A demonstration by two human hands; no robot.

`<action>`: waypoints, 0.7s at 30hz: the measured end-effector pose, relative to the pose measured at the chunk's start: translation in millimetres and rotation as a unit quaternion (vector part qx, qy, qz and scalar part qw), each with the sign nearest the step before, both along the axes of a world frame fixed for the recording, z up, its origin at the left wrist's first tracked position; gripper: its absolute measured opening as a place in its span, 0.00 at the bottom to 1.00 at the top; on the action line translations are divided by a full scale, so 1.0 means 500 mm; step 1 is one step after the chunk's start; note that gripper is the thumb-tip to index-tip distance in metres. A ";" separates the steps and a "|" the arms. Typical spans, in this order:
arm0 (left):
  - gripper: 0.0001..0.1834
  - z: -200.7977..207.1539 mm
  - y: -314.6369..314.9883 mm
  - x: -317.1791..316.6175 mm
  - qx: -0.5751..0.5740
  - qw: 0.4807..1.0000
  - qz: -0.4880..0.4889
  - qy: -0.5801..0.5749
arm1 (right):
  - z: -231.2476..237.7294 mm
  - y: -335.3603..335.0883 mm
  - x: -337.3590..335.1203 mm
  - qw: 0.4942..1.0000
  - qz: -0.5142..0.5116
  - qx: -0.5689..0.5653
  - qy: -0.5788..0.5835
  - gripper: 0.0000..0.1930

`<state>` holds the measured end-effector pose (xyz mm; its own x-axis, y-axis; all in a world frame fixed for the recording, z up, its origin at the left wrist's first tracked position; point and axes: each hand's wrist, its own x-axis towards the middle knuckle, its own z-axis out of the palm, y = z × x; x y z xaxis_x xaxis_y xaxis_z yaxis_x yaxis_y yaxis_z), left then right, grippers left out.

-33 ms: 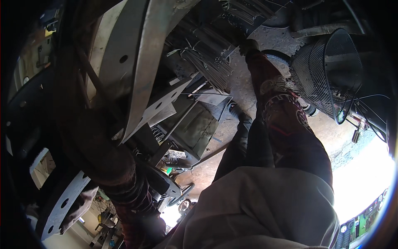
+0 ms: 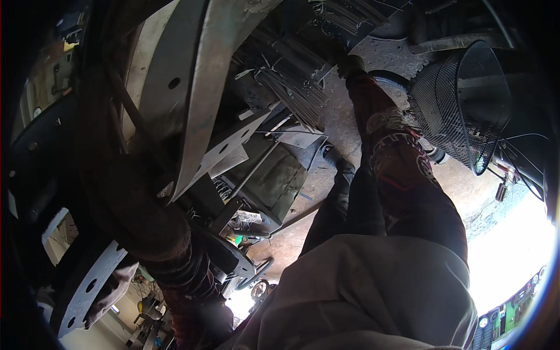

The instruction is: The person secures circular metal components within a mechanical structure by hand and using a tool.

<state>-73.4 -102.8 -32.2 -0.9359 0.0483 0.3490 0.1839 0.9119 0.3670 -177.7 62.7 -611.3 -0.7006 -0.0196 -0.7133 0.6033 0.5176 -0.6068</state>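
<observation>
My left hand [image 2: 134, 204] wears a thick brown gauntlet and reaches up the left side into deep shadow, where its fingers are lost. Just right of it stands a curved grey metal piece [image 2: 201, 99], with a holed plate [image 2: 173, 83] behind it. A long flat bar with holes [image 2: 224, 146] slants below that piece. My right hand [image 2: 350, 65], on a red-patterned sleeved arm, is stretched far ahead beside the dark bench-like surface [image 2: 350, 39]. Its cuff shows, but shadow hides the fingers and anything they may hold. A bundle of thin metal rods [image 2: 291, 96] lies left of it.
A black mesh basket [image 2: 452, 105] of a bicycle stands at right. Below the bars is a greenish-grey metal box [image 2: 268, 178]. Another pale holed bar [image 2: 87, 289] crosses the lower left. My shoe [image 2: 331, 154] rests on the worn floor [image 2: 341, 125]. Bright daylight glares at lower right.
</observation>
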 end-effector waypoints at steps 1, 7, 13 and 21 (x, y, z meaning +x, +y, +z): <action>0.21 -0.002 0.000 0.000 0.000 1.000 0.002 0.000 | 0.006 0.002 -0.002 1.000 0.011 0.014 0.012 0.16; 0.22 0.004 0.013 -0.007 -0.009 1.000 -0.007 -0.010 | 0.025 0.031 -0.018 0.983 0.117 0.086 0.109 0.14; 0.22 0.001 0.017 -0.004 -0.012 1.000 -0.006 -0.013 | 0.055 0.107 0.050 0.915 0.273 0.158 0.252 0.19; 0.22 0.008 0.016 0.019 -0.030 0.999 0.023 -0.015 | 0.099 0.146 0.164 0.978 0.117 -0.127 -0.113 0.22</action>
<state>-63.9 -94.6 -28.2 -0.9479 0.0246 0.3177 0.1305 0.9396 0.3163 -95.6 135.8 -561.6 -0.4802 -0.3578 -0.8009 0.6207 0.5066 -0.5984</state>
